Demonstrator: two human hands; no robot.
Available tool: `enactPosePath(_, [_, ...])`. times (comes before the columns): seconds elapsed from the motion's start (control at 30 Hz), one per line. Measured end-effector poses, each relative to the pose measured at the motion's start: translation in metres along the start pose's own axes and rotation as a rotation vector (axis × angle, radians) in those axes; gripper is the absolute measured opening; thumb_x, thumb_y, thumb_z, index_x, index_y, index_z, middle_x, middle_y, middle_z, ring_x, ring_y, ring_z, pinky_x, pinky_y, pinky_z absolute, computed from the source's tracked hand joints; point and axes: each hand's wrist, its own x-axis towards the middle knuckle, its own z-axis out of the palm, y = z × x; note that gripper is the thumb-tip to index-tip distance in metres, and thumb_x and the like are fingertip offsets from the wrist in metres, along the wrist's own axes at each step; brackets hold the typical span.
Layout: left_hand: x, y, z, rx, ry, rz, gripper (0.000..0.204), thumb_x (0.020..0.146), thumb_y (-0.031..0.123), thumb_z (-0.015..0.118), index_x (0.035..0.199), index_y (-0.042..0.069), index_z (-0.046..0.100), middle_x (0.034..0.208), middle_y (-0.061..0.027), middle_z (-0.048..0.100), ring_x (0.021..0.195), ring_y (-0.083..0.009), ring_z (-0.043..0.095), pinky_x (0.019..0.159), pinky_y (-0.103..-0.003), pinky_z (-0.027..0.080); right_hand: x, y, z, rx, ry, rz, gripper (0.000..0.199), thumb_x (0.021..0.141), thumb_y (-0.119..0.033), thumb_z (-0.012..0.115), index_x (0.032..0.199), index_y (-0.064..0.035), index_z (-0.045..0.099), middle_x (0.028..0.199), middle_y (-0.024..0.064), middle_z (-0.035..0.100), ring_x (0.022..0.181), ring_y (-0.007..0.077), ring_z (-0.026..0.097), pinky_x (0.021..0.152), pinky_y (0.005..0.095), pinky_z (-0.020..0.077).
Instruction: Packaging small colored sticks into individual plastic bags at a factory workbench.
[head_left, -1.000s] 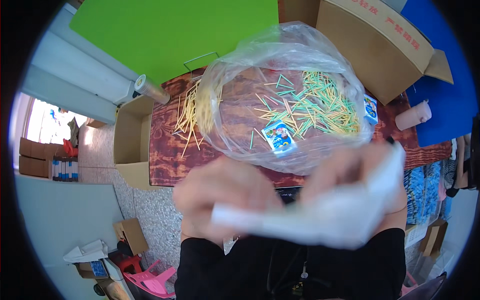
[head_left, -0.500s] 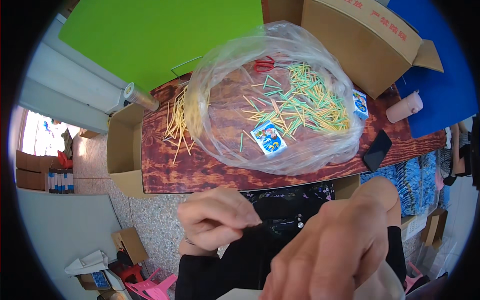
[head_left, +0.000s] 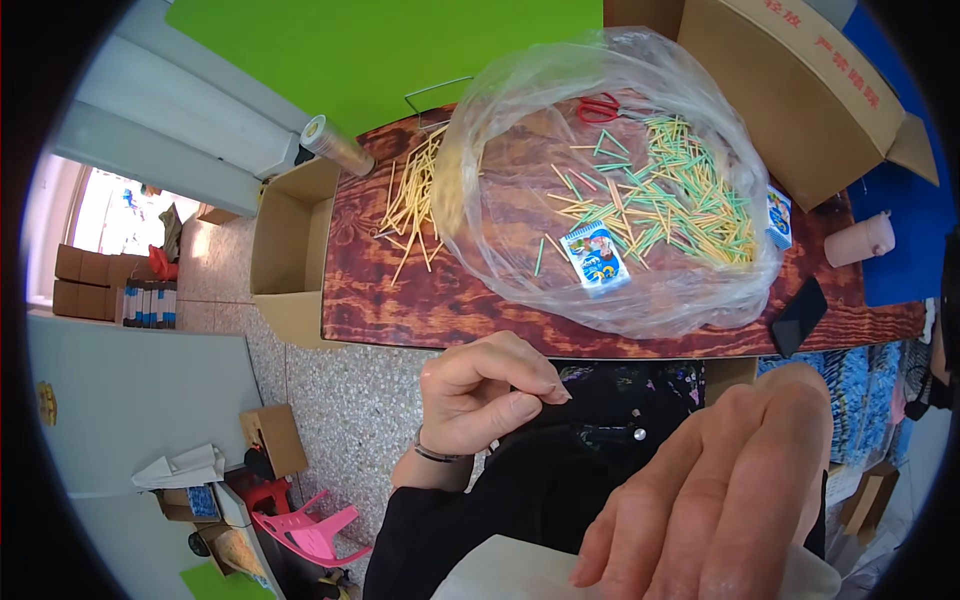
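My left hand point(head_left: 485, 395) is curled below the table edge, thumb pressed to forefinger right at the black garment point(head_left: 560, 470) on my lap. I cannot tell whether it pinches the cloth. My right hand point(head_left: 720, 490) is very close to the camera, its fingers stretched out and lying on a white sheet or bag point(head_left: 510, 572) at the bottom edge. On the wooden table point(head_left: 400, 300) sits a big clear plastic bag point(head_left: 610, 290) over green and yellow sticks point(head_left: 680, 200) and a small blue packet point(head_left: 595, 257).
Loose yellow sticks point(head_left: 410, 205) lie left of the bag, with red scissors point(head_left: 598, 108) at its far side. A black phone point(head_left: 800, 315) and a pink cup point(head_left: 860, 240) sit to the right. An open cardboard box point(head_left: 290, 240) stands at the table's left end, a larger one point(head_left: 800, 90) behind.
The white bag that both hands held up in front of the camera has dropped to the bottom edge. The hands have come apart, and the right one now lies flat.
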Motion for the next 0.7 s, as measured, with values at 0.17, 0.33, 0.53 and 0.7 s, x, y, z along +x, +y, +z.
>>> enactPosePath(0.17, [-0.002, -0.004, -0.002, 0.048, 0.033, -0.025, 0.013, 0.085, 0.009, 0.068, 0.087, -0.002, 0.06, 0.079, -0.0165, 0.062, 0.07, -0.0262, 0.065, 0.062, -0.039, 0.056, -0.008, 0.004, 0.002, -0.212, -0.126, -0.087, 0.027, 0.09, -0.014, 0.064, 0.097, 0.0119, 0.065, 0.097, 0.0263, 0.068, 0.091, 0.0383, 0.068, 0.076, 0.0432, 0.0545])
enactPosePath(0.33, [0.001, -0.006, 0.004, -0.087, -0.058, -0.07, 0.014, 0.082, -0.005, 0.066, 0.097, -0.006, 0.065, 0.091, -0.017, 0.065, 0.085, -0.0243, 0.066, 0.077, -0.034, 0.054, 0.008, -0.02, 0.051, -0.069, 0.574, -0.006, 0.019, 0.09, -0.012, 0.066, 0.091, 0.0073, 0.064, 0.085, 0.0198, 0.066, 0.081, 0.0313, 0.065, 0.079, 0.0415, 0.0543])
enactPosePath(0.53, [-0.001, -0.012, -0.001, 0.021, -0.075, -0.064, 0.012, 0.083, -0.002, 0.067, 0.093, -0.004, 0.061, 0.085, -0.0184, 0.062, 0.078, -0.0283, 0.065, 0.07, -0.04, 0.055, 0.019, -0.009, 0.061, 0.034, 0.953, -0.132, 0.014, 0.09, -0.013, 0.066, 0.089, 0.0018, 0.064, 0.079, 0.0143, 0.062, 0.078, 0.0251, 0.058, 0.085, 0.0404, 0.0521])
enactPosePath(0.7, [0.002, -0.011, 0.001, 0.02, -0.124, -0.069, 0.014, 0.082, -0.004, 0.067, 0.096, -0.005, 0.061, 0.088, -0.0188, 0.062, 0.08, -0.0288, 0.065, 0.074, -0.041, 0.055, 0.013, 0.001, 0.048, -0.101, 0.849, -0.199, 0.015, 0.091, -0.015, 0.064, 0.087, -0.0006, 0.066, 0.08, 0.0136, 0.062, 0.072, 0.0218, 0.057, 0.076, 0.035, 0.053])
